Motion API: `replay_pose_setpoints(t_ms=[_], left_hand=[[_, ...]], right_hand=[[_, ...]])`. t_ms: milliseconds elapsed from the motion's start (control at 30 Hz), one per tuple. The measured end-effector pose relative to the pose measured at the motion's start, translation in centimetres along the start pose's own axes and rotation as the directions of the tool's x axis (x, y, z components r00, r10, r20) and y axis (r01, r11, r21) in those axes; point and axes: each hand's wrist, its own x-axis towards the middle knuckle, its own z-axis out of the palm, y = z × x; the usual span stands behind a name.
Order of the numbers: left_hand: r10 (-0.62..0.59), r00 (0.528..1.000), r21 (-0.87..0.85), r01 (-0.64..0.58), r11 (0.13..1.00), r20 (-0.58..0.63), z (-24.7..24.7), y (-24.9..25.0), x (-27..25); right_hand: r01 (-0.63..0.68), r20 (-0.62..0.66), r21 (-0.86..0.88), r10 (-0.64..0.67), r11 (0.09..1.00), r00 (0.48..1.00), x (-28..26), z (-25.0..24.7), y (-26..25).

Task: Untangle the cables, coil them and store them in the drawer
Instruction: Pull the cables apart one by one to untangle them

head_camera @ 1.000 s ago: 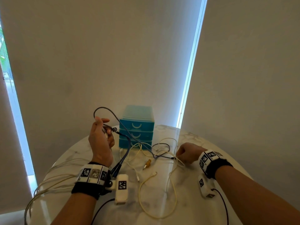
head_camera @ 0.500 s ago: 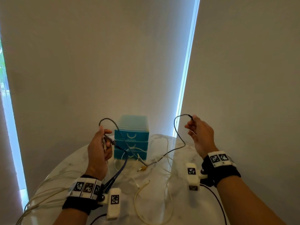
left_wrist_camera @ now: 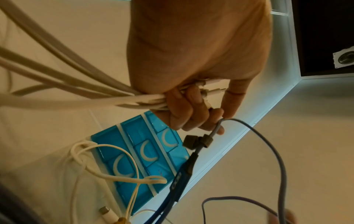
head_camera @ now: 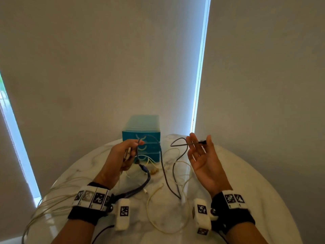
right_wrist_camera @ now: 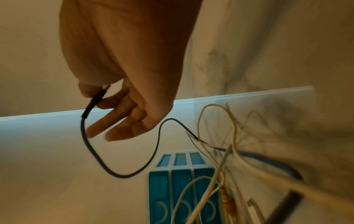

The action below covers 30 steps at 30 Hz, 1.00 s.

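My left hand [head_camera: 121,157] is raised in front of the blue drawer unit [head_camera: 141,136]. It grips a bundle of white cables [left_wrist_camera: 57,84] in its curled fingers and pinches a thin grey cable [left_wrist_camera: 283,166] at its fingertips. A blue cable [left_wrist_camera: 182,181] with a dark connector hangs below that hand. My right hand [head_camera: 204,162] is palm up to the right. Its thumb and forefinger pinch the grey cable's black plug [right_wrist_camera: 95,98]; its other fingers are straight. The grey cable [head_camera: 165,175] sags to the table between both hands. All three drawers look closed.
Cream and white cables [head_camera: 151,217] lie looped on the round marble table [head_camera: 246,182], with a yellow plug [head_camera: 154,172] near the drawers. White cable loops [head_camera: 52,199] hang over the table's left edge. Blinds stand close behind the table.
My right hand lifted the grey cable's plug off the table, then turned palm up and came nearer the left hand. The left hand kept its hold and barely moved.
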Motion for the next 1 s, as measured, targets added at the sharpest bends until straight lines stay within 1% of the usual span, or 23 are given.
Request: replay_pose_setpoints(t_ms=[67,167,200,267,300,333,367,400,433,467,500,533,567,600,633,700,767,833,900,967,1000], left_hand=[[-0.006,1.0,0.034,0.005,0.999,0.02,0.2,0.0,-0.2],[-0.017,0.997,0.127,0.008,0.992,0.072,0.7,0.3,-1.0],[-0.023,0.994,0.184,0.004,0.983,0.103,0.8,0.4,-1.3],[-0.059,0.981,0.342,-0.008,0.94,0.185,1.3,0.8,-2.0],[-0.084,0.972,0.422,-0.016,0.906,0.219,1.5,0.9,-2.3],[-0.103,0.966,0.483,-0.025,0.875,0.236,1.8,0.9,-2.4],[-0.107,0.965,0.516,-0.034,0.856,0.24,2.1,0.9,-2.6],[-0.092,0.968,0.528,-0.048,0.848,0.234,2.3,0.9,-2.6],[-0.069,0.973,0.534,-0.062,0.843,0.221,2.4,0.9,-2.6],[-0.05,0.979,0.535,-0.066,0.843,0.199,2.4,0.9,-2.5],[-0.042,0.984,0.533,-0.059,0.844,0.175,2.3,1.0,-2.4],[-0.046,0.987,0.532,-0.045,0.846,0.156,2.1,1.0,-2.3],[-0.056,0.987,0.531,-0.031,0.847,0.148,1.8,1.0,-2.2],[-0.073,0.985,0.531,-0.021,0.847,0.154,1.6,0.9,-2.1],[-0.093,0.982,0.531,-0.01,0.847,0.167,1.5,0.9,-2.2],[-0.097,0.981,0.536,-0.009,0.844,0.169,1.6,0.9,-2.3],[-0.059,0.987,0.548,-0.032,0.836,0.147,2.0,0.8,-2.1],[-0.044,0.984,0.573,-0.066,0.817,0.175,2.3,0.6,-2.0],[-0.074,0.967,0.606,-0.093,0.79,0.246,2.5,0.3,-1.9],[-0.116,0.945,0.625,-0.107,0.773,0.305,2.7,0.3,-2.0],[-0.137,0.938,0.638,-0.105,0.763,0.318,2.8,0.2,-2.0]], right_hand=[[-0.011,0.003,-0.057,0.011,0.998,1.0,-0.3,0.1,0.0],[0.006,0.024,-0.26,0.0,0.966,1.0,-0.4,0.5,0.9],[0.029,0.016,-0.319,-0.026,0.947,1.0,-0.4,0.8,1.3],[0.077,0.018,-0.34,-0.075,0.937,0.997,-0.4,1.7,1.9],[0.101,0.038,-0.346,-0.094,0.933,0.995,-0.7,2.4,1.9],[0.132,0.073,-0.392,-0.112,0.911,0.991,-1.1,3.0,1.8],[0.161,0.129,-0.49,-0.112,0.857,0.985,-1.5,3.6,1.6],[0.196,0.205,-0.621,-0.084,0.759,0.975,-2.0,3.9,1.5],[0.225,0.271,-0.736,-0.027,0.639,0.962,-2.4,3.9,1.6],[0.252,0.305,-0.828,0.027,0.5,0.952,-2.6,3.8,1.7],[0.274,0.311,-0.896,0.053,0.349,0.949,-2.6,3.3,1.8],[0.282,0.304,-0.93,0.063,0.238,0.951,-2.5,2.8,1.8],[0.269,0.287,-0.944,0.068,0.192,0.956,-2.4,2.5,1.8],[0.24,0.258,-0.952,0.075,0.19,0.963,-2.2,2.0,1.8],[0.21,0.235,-0.949,0.084,0.233,0.968,-2.2,1.9,1.7],[0.186,0.222,-0.906,0.052,0.381,0.974,-2.1,1.8,1.5],[0.237,0.246,-0.823,-0.052,0.516,0.968,-1.9,2.0,1.7],[0.283,0.263,-0.737,-0.125,0.614,0.957,-2.1,2.6,1.9],[0.283,0.266,-0.606,-0.146,0.743,0.953,-2.3,3.3,2.2],[0.212,0.243,-0.396,-0.12,0.894,0.963,-2.8,4.2,1.8],[0.174,0.238,-0.283,-0.107,0.943,0.965,-3.1,4.5,1.5]])
